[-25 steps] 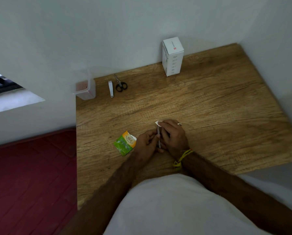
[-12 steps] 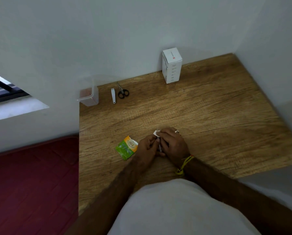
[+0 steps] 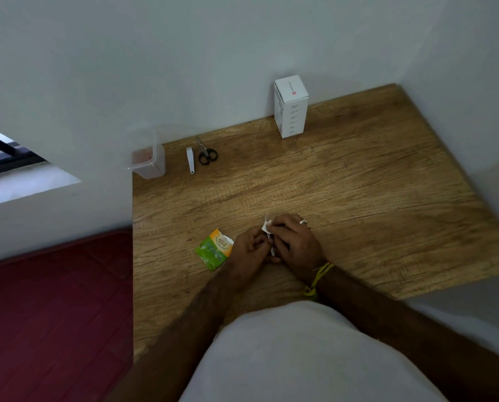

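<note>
Pinching white paper item point(image 3: 266, 226) | left hand point(image 3: 249, 252), right hand point(image 3: 297, 245) fingers curled round it for control | torn green sachet point(image 3: 214, 251) aside, left of centre

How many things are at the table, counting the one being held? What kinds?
White box: 1
Clear tub: 1
Nail clipper: 1
Scissors: 1
Green packet: 1
Small white piece: 1
Total: 6

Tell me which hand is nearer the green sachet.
Left. The left hand sits just right of the green sachet; the right hand lies farther right. Both pinch a small white item.
</note>
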The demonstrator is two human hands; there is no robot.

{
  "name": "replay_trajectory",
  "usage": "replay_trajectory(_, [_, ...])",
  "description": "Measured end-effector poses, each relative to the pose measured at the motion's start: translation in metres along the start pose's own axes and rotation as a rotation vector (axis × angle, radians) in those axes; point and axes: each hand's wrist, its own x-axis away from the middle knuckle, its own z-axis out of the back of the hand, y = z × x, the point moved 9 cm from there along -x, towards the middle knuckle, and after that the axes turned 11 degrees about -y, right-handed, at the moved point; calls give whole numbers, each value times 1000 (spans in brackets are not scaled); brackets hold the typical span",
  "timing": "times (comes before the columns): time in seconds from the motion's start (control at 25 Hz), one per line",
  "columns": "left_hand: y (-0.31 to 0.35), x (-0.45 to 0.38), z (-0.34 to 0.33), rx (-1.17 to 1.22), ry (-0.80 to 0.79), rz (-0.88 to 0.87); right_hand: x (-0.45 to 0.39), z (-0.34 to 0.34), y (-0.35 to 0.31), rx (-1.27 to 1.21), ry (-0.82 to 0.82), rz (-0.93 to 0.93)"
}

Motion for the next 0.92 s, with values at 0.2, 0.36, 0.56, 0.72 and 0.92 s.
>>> replay_trajectory(0.2, [-3, -2, 2, 8, 5, 26, 2, 0, -6, 59, 16, 57])
replay_trajectory(0.36, [-2, -1, -1, 54, -7, 15, 3, 0, -3, 26, 14, 41])
replay_trajectory(0.56, [-6, 1, 1, 107, -22, 42, 4, 1, -5, 20, -4, 39])
replay_trajectory(0.72, [-6, 2, 1, 143, -44, 67, 5, -2, -4, 31, -32, 56])
replay_trajectory(0.92, [-3, 2, 0, 133, -44, 66, 6, -1, -7, 64, -44, 85])
